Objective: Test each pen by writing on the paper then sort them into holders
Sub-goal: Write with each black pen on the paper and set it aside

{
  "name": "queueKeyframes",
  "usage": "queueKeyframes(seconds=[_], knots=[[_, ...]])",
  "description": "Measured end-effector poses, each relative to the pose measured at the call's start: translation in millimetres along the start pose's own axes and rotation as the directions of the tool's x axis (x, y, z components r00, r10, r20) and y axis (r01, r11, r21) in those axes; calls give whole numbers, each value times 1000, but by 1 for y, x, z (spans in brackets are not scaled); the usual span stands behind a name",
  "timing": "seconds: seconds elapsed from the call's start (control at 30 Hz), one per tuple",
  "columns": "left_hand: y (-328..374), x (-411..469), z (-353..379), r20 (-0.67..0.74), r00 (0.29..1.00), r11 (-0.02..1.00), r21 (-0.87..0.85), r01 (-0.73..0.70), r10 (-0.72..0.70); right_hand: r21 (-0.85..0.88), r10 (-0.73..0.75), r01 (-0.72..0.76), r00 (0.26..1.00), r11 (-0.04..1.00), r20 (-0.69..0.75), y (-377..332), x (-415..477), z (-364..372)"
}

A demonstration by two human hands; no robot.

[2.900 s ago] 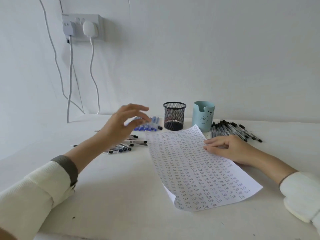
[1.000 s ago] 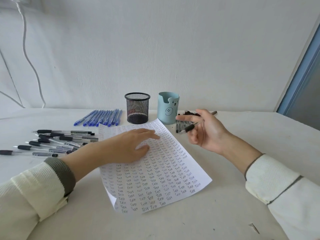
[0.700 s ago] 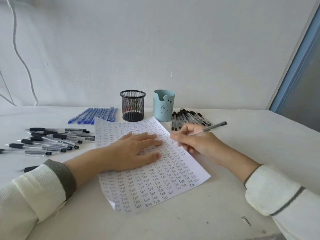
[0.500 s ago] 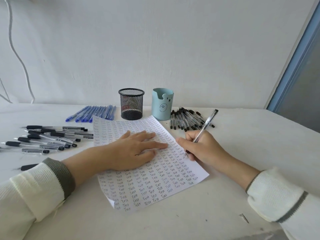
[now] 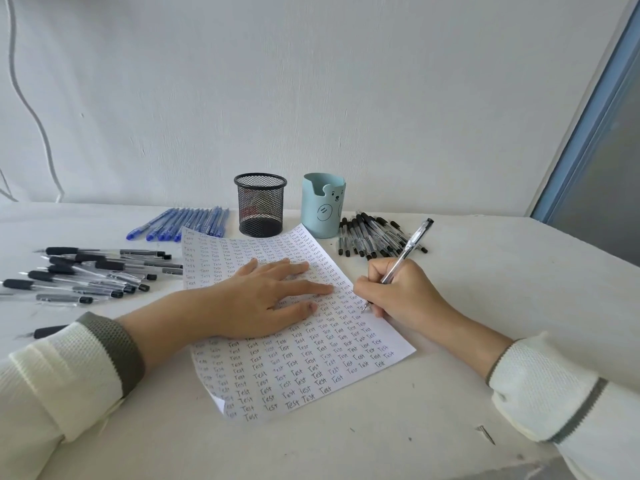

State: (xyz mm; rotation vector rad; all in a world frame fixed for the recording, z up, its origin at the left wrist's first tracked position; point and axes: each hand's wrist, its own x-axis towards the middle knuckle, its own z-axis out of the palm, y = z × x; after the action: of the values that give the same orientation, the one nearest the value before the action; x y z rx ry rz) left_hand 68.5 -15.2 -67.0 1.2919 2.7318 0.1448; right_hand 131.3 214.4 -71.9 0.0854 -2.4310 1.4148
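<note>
Left hand (image 5: 266, 299): lay flat, fingers spread, on the paper (image 5: 294, 368).
Right hand (image 5: 398, 292): clamped on a pen (image 5: 405, 252), tip touching paper.

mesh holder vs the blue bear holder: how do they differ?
The black mesh holder is see-through wire with an even round rim; the blue bear holder is solid-walled, with a notched rim and a bear face on its side. The mesh holder stands left, by the blue pens; the bear holder stands right, by the black-capped pens. Both stand upright behind the paper; no pens stick out of either.
</note>
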Motion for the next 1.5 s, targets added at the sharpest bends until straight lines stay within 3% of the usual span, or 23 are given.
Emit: queueKeyframes(seconds=[1.5], knots=[[-3, 0, 2, -18, 1000, 1000, -6, -6, 6, 10, 10, -10, 1000, 1000, -23, -2, 2, -4]])
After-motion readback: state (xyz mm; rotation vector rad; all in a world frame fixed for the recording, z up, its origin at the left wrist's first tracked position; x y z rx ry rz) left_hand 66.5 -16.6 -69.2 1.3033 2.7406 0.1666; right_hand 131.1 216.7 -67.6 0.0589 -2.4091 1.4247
